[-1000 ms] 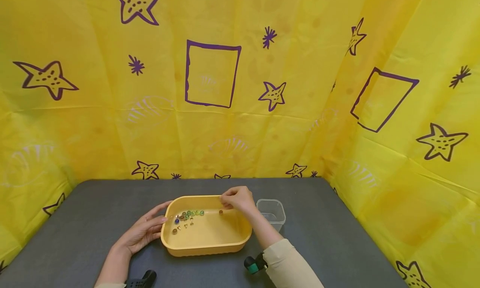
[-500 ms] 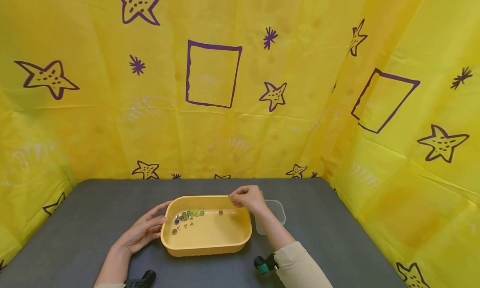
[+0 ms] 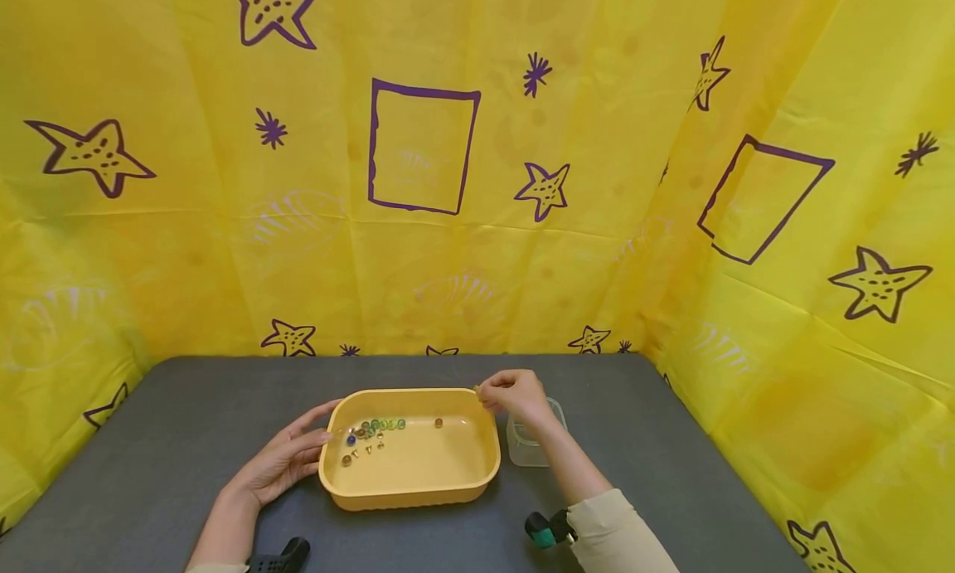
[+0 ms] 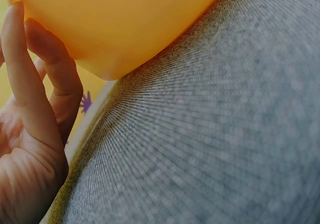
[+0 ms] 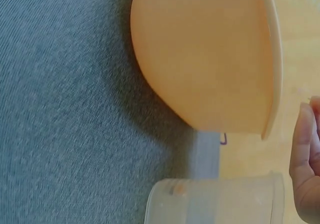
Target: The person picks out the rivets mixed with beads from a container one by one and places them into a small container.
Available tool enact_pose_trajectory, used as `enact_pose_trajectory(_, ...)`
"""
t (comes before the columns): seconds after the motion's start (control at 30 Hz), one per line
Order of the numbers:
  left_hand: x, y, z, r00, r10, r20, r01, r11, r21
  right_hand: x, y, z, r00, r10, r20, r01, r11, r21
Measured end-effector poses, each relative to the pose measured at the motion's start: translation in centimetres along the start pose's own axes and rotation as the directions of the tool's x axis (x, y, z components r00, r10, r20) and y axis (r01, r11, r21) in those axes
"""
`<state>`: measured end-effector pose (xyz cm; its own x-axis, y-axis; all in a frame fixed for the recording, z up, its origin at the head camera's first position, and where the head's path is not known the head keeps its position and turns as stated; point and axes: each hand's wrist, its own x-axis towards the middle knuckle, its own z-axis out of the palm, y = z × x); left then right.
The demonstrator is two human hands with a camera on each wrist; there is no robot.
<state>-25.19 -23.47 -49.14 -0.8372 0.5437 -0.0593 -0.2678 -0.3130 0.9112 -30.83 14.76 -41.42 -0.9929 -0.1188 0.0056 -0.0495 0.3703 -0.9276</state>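
Observation:
My left hand (image 3: 278,461) rests against the left side of a yellow plastic tray (image 3: 410,500), with a fingertip at its rim. In the left wrist view, relaxed fingers (image 4: 55,64) touch the tray's outer wall. Over the tray's far right corner, my right hand (image 3: 518,397) pinches a small gold-coloured piece (image 3: 477,389), mostly hidden by the fingertips. Inside the tray, green marbles (image 3: 401,424), a blue marble (image 3: 351,440) and several small brass tacks (image 3: 369,450) lie grouped on the left. One brown marble (image 3: 438,423) sits apart near the far wall.
Just right of the tray stands a clear plastic container (image 3: 525,453), partly behind my right forearm; a small orange spot (image 5: 179,188) shows near its bottom. The grey table (image 3: 201,407) is enclosed by yellow patterned cloth (image 3: 313,258).
My right hand has moved right, from above the tray's inside to its far right corner by the clear container, carrying the small piece. The left hand and tray have stayed put.

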Motion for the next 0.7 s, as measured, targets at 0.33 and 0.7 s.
enact_pose_trajectory(0.33, -0.1, 0.0, -0.1, 1.0, 0.003, 0.008, -0.003, 1.0, -0.008, -0.4, 0.8, -1.4, 1.0, 0.0, -0.016, 0.0, 1.0, -0.002)
enact_pose_trajectory(0.7, 0.0, 0.0, 0.0, 1.0, -0.006, 0.001, 0.006, 1.0, -0.007, -1.1, 1.8, -3.6, 0.999, 0.008, -0.05, -0.011, 0.999, -0.052)
